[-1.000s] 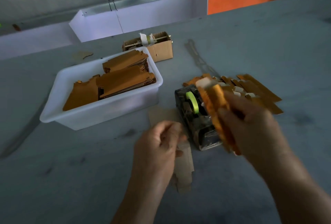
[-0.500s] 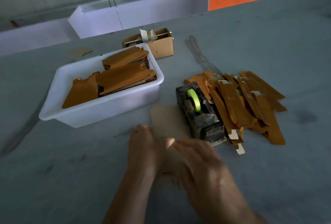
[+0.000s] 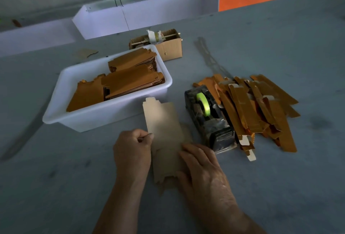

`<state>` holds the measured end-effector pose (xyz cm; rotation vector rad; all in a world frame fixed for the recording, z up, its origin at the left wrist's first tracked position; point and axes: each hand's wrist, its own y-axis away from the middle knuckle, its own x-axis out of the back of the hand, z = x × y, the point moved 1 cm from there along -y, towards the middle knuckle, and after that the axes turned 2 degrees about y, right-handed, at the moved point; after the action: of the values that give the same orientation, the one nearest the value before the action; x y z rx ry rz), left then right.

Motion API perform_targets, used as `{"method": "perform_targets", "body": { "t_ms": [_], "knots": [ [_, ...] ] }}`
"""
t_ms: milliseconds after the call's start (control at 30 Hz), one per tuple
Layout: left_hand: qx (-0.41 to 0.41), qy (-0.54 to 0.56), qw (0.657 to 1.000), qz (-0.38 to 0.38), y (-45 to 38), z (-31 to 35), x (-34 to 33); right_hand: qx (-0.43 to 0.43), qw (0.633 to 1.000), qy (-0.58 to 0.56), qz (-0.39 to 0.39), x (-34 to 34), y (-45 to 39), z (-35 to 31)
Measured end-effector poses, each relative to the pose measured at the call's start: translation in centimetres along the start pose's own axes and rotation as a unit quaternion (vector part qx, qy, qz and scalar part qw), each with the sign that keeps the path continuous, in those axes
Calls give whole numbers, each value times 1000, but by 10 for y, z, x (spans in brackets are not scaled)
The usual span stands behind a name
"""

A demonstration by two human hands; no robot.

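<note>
My left hand (image 3: 132,151) pinches the left edge of the flat, pale brown die-cut cardboard blank (image 3: 164,134), fingers curled on it. My right hand (image 3: 201,166) lies flat on the blank's right side, fingers straight, pressing it to the grey surface (image 3: 56,187). The blank lies between both hands, unfolded and untaped.

Just beyond my right hand stands the black tape dispenser with a green roll (image 3: 209,118), and to its right is a pile of folded orange cartons (image 3: 261,110). Beyond my left hand, the white plastic tub (image 3: 104,118) holds many flat blanks.

Assessment: the batch is partly done, and this piece is barely begun.

Matt cardboard blank (image 3: 164,131); glossy plastic tub (image 3: 104,116)
</note>
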<state>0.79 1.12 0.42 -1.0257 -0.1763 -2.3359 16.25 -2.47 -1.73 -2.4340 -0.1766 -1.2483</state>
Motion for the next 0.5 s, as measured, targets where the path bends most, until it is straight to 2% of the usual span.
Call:
{"method": "perform_targets", "body": {
  "t_ms": [67,133,200,267,367,500],
  "knots": [
    [-65,-14,997,51,4,6,3,-6,1000,-21,11,2,-1,1],
    [-80,21,995,50,8,13,8,-44,996,-77,18,9,-2,-1],
    [-10,139,990,-34,8,16,16,-91,984,-148,39,18,-3,-3],
    [55,259,954,-139,9,20,28,-149,957,-245,53,31,-4,-6],
    [35,285,930,-229,13,25,42,-202,905,-372,45,43,-9,-9],
    [27,277,921,-273,17,30,48,-224,861,-453,47,50,-17,-11]
  ]
}}
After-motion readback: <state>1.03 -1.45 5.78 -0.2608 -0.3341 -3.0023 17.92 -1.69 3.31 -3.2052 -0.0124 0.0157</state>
